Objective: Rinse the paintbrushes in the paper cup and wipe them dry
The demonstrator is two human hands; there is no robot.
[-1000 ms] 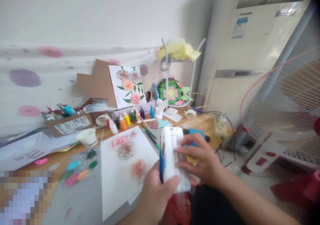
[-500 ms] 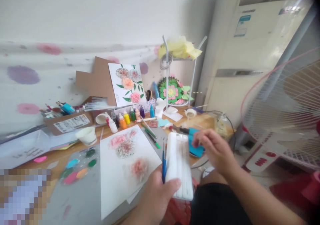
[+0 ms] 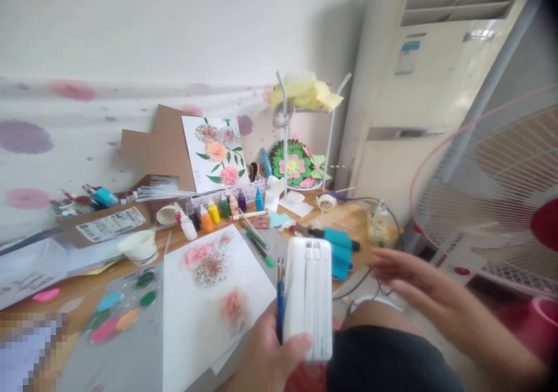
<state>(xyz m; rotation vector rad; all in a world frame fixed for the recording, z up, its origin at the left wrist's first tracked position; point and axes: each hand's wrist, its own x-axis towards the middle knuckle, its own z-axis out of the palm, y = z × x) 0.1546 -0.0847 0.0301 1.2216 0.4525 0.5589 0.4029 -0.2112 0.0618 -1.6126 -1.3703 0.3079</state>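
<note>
My left hand point(image 3: 272, 348) is closed around a white power bank point(image 3: 308, 299) with narrow strips set lengthwise in its face; the thumb presses on its lower left. Pinned along its left edge by the same hand are thin blue paintbrushes point(image 3: 280, 307), tips up. My right hand point(image 3: 418, 287), blurred, hovers to the right above my knee, fingers stretched out and holding nothing. Left of the power bank lies a white sheet point(image 3: 192, 322) with painted pink, brown and orange-red flowers. A turquoise cloth roll point(image 3: 340, 252) lies beyond the power bank.
Blobs of paint point(image 3: 107, 328) sit on the grey mat at left. Behind the sheet stand several paint bottles point(image 3: 207, 217), a paper cup point(image 3: 138, 246) and a propped flower picture point(image 3: 218, 150). At right are a caged fan point(image 3: 492, 206) and cables point(image 3: 368, 281).
My right hand has moved away from the power bank, to the right and downward, its fingers now straighter. My left hand keeps the power bank and brushes. The view has shifted slightly right.
</note>
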